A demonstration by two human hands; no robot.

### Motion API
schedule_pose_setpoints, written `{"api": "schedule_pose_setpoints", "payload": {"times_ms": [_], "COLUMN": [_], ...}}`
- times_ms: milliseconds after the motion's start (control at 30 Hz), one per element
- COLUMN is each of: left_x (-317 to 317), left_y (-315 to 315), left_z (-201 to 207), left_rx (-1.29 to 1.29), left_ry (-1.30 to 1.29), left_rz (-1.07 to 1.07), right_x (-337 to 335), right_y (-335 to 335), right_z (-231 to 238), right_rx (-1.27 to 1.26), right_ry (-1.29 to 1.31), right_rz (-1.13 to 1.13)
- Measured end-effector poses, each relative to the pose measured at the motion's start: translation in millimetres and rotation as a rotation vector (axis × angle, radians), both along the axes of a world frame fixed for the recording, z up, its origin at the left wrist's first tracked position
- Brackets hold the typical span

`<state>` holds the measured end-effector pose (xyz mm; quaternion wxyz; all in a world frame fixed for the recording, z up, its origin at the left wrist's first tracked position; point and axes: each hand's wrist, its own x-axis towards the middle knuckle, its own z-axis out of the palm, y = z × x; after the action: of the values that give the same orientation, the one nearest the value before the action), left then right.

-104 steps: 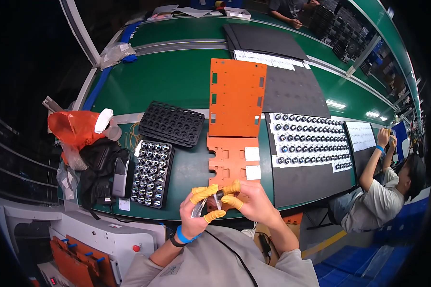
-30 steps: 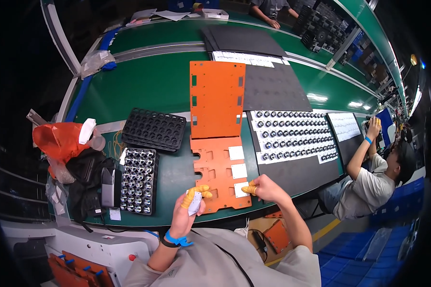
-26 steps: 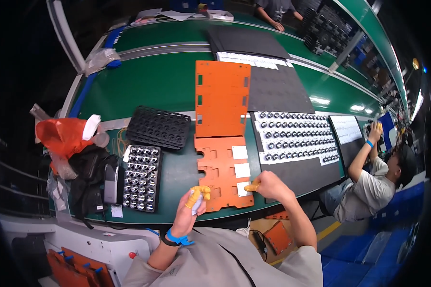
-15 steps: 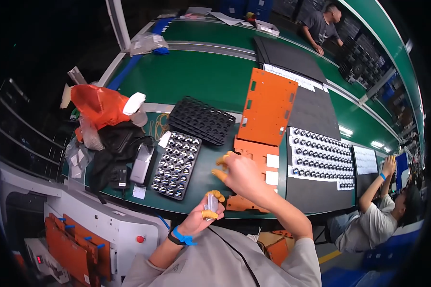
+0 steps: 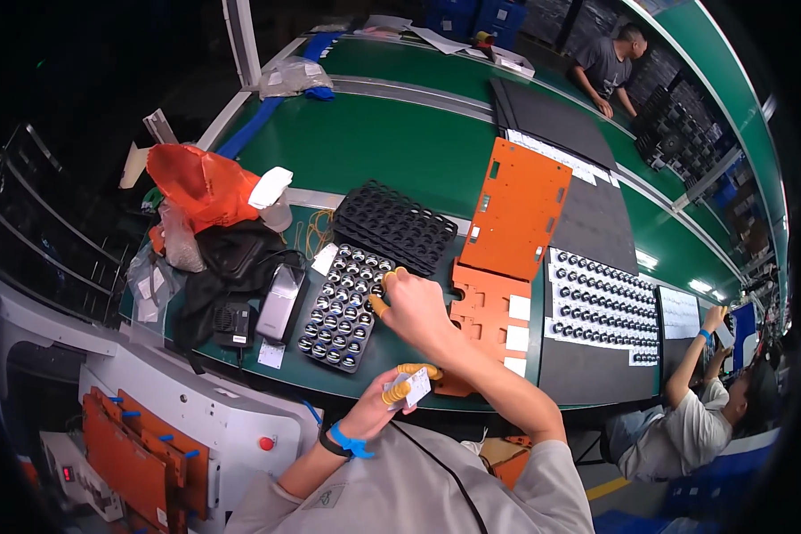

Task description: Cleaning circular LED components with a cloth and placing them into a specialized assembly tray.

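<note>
My left hand (image 5: 392, 400), with yellow finger cots and a blue band at the wrist, grips a small white card-like piece (image 5: 416, 388) near the front edge of the bench. My right hand (image 5: 414, 307), also in yellow finger cots, is over the right edge of a black tray (image 5: 336, 358) filled with rows of round, shiny, lens-like parts. Its thumb and fingers are apart beside the parts, and nothing shows between them. Right of that hand lies an orange fixture plate (image 5: 489, 307) with cut-outs and white labels. Its orange lid (image 5: 518, 209) is raised behind it.
Empty black trays (image 5: 392, 222) are stacked behind the filled one. A grey box-shaped device (image 5: 281, 303) and an orange bag (image 5: 200, 187) are at left. Rows of black round parts (image 5: 601, 298) stand on white sheets over dark boards at right. A co-worker (image 5: 685, 418) sits at far right.
My right hand has moved left from the orange fixture to the filled tray. My left hand has shifted slightly right, turning the white piece. The whole view has shifted a little.
</note>
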<state>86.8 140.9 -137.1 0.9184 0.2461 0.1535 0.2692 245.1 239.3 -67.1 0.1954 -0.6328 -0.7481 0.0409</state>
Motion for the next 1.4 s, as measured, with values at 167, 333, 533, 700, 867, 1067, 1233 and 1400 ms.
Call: {"api": "schedule_pose_setpoints", "payload": {"times_ms": [167, 333, 533, 700, 867, 1067, 1233, 1400], "left_x": [14.9, 30.7, 56.4, 66.4, 72.6, 78.6, 84.9, 88.5], "left_y": [4.9, 15.6, 14.9, 12.5, 10.2, 8.2, 7.5, 4.2], "left_z": [11.2, 32.9, 53.1, 67.0, 68.2, 68.9, 67.3, 48.2], "left_rx": [-0.073, -0.030, 0.603, 1.020, 1.085, 1.139, 1.151, 0.723], "left_ry": [-0.111, -0.126, 0.204, 0.428, 0.536, 0.562, 0.563, 0.552], "left_rz": [0.113, 0.158, 0.516, 0.612, 0.585, 0.538, 0.514, 0.363], "right_x": [18.7, 64.8, 84.8, 89.0, 92.5, 98.7, 102.1, 106.8], "right_y": [-26.9, -83.4, -134.4, -144.1, -149.7, -153.8, -154.7, -156.0], "right_z": [35.3, 49.0, 62.9, 56.8, 50.1, 44.0, 40.5, 29.8], "right_rx": [-0.057, -0.125, -0.245, -0.254, -0.131, -0.233, -0.127, 0.030], "right_ry": [0.387, 0.904, 0.943, 0.980, 0.888, 1.010, 0.997, 0.881], "right_rz": [-0.108, -0.012, -0.079, -0.104, -0.072, -0.170, -0.151, -0.105]}}
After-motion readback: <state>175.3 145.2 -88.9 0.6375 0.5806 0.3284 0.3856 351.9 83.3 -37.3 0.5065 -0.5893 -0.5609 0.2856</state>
